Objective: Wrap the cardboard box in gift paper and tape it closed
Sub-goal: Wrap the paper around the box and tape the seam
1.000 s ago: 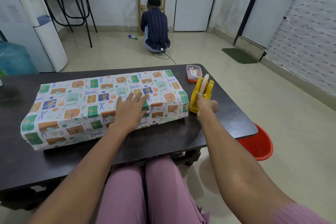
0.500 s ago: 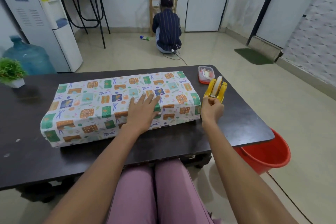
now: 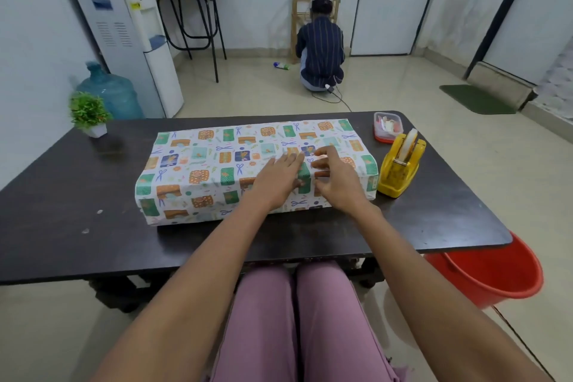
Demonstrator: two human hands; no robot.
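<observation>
Left hand (image 3: 279, 178) flat, pinning paper on box (image 3: 217, 170), frame centre. Right hand (image 3: 333, 178) fingers loosely curled; any tape held, cannot tell. Lay tape across seam, press outward.

White gift paper (image 3: 217, 164) patterned green, orange, blue; yellow tape dispenser (image 3: 400, 164); dark table (image 3: 77, 195); red bucket (image 3: 490, 276)

Bare forearms, no sleeves showing; mauve-pink trousers (image 3: 297, 326) on both legs.

Dark table (image 3: 93, 245), wrapped box (image 3: 217, 170), yellow tape dispenser (image 3: 400, 164), small container (image 3: 387, 127), potted plant (image 3: 90, 115)
</observation>
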